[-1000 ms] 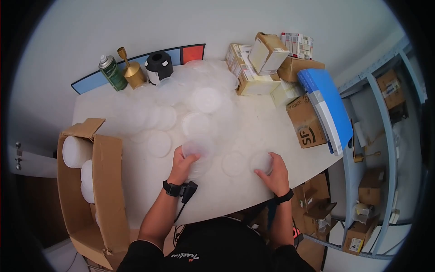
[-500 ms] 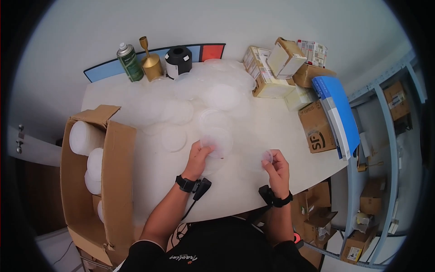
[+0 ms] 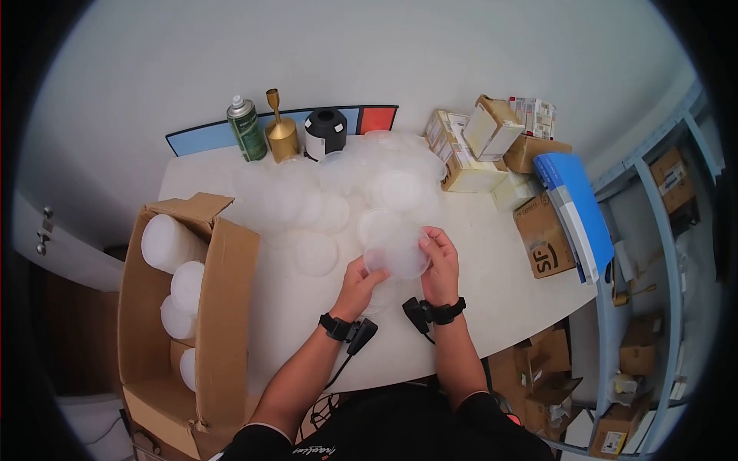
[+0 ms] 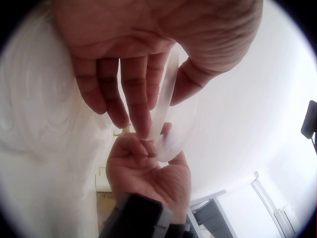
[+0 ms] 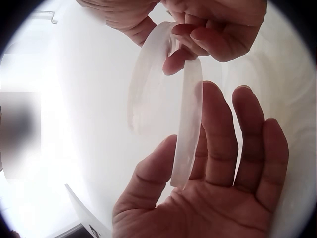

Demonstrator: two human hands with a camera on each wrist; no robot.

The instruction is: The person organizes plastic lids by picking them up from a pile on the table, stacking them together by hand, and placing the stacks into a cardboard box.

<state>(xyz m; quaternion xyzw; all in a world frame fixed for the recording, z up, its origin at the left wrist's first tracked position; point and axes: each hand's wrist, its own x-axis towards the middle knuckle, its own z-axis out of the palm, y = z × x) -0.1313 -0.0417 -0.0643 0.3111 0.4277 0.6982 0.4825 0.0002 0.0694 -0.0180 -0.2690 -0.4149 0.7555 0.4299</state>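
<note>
My left hand (image 3: 360, 288) pinches a round, translucent plastic lid (image 5: 146, 87) by its edge, thumb on one face and fingers on the other. My right hand (image 3: 440, 265) grips a second lid (image 5: 188, 124) between thumb and fingers. Both lids are held up on edge over the table, close together and side by side in the right wrist view. In the head view they overlap in front of another white lid (image 3: 377, 223) lying on the table. A single lid (image 3: 317, 254) lies flat to the left of my left hand.
More lids (image 3: 400, 190) are heaped toward the back of the white table (image 3: 500, 269). A cardboard box (image 3: 231, 307) holding stacks of white lids (image 3: 174, 242) stands at left. Spray can, brass holder and black device line the back; boxes and a blue binder (image 3: 573, 215) stand at right.
My right hand has moved left and up with its lid, bringing it beside the one in my left hand. The head view has shifted.
</note>
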